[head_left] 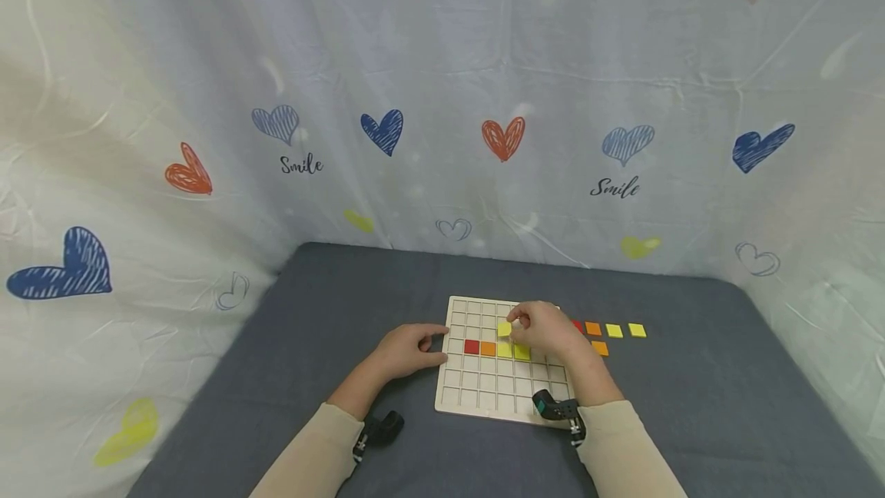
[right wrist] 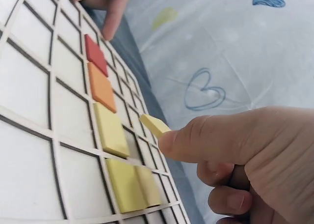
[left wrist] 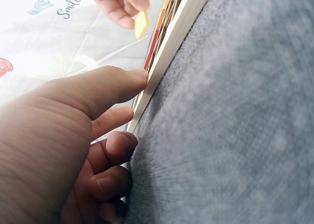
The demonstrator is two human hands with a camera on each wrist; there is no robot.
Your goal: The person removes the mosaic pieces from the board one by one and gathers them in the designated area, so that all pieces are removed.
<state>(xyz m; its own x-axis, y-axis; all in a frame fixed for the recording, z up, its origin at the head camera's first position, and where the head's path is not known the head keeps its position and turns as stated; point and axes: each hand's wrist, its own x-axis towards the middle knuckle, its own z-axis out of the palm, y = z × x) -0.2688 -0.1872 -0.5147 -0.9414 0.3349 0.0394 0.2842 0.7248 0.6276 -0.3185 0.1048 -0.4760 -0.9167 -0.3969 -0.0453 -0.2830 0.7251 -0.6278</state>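
A pale wooden grid board (head_left: 470,400) lies on the dark cloth. One row holds a red tile (head_left: 472,346), an orange tile (head_left: 488,349) and two yellow tiles (head_left: 505,350). In the right wrist view another yellow tile (right wrist: 148,187) sits beside the last of these. My right hand (head_left: 546,327) pinches a yellow tile (right wrist: 153,124) between thumb and finger, tilted and raised over the board. At the board's left edge, my left hand (head_left: 403,350) touches the rim with its thumb and a fingertip; its other fingers are loosely bent in the left wrist view.
Right of the board lie loose tiles: a partly hidden red one (head_left: 577,324), two orange ones (head_left: 593,328) and two yellow ones (head_left: 637,330). Dark cloth (head_left: 311,298) covers the table. A white curtain (head_left: 442,83) with printed hearts hangs behind and at the sides.
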